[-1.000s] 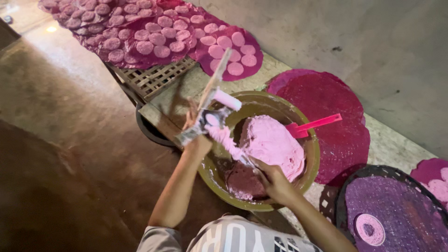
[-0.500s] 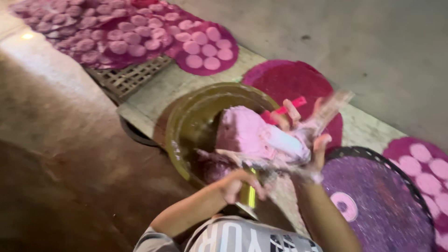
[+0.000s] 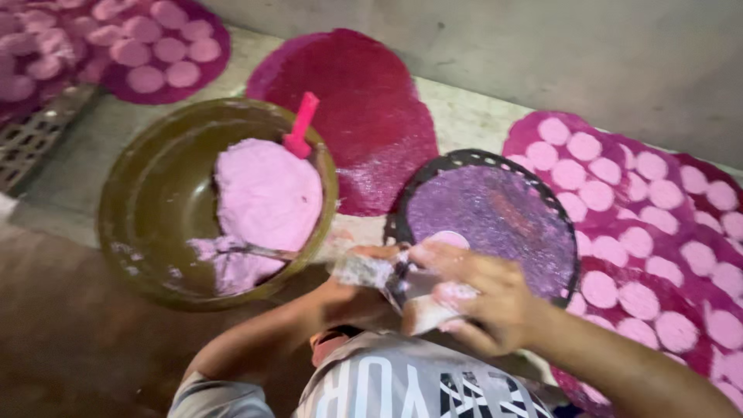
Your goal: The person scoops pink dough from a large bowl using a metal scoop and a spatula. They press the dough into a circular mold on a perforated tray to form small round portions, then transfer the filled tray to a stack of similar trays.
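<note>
Both my hands are closed on a flat tool (image 3: 395, 285) wrapped in clear plastic and smeared with pink dough. My left hand (image 3: 348, 300) grips its left end. My right hand (image 3: 484, 298) wraps its right end, with dough on the fingers. They are at the near rim of a round purple tray (image 3: 503, 209) with a black edge. One pink disc (image 3: 449, 238) lies on it, right beside my fingers. To the left stands an olive-brown bowl (image 3: 147, 201) of pink dough (image 3: 267, 193), with a pink spatula (image 3: 302, 124) and a spoon (image 3: 259, 250) in it.
A bare dark red mat (image 3: 364, 101) lies behind the bowl and tray. A mat covered with several pink discs (image 3: 665, 224) spreads to the right. More disc-covered mats (image 3: 155, 46) lie at the top left by a metal grid (image 3: 31, 139). A grey wall (image 3: 542, 46) runs behind.
My hands left the bowl and carried the flat tool right to the purple tray's near edge. The view swung right, so the bowl now sits at the left.
</note>
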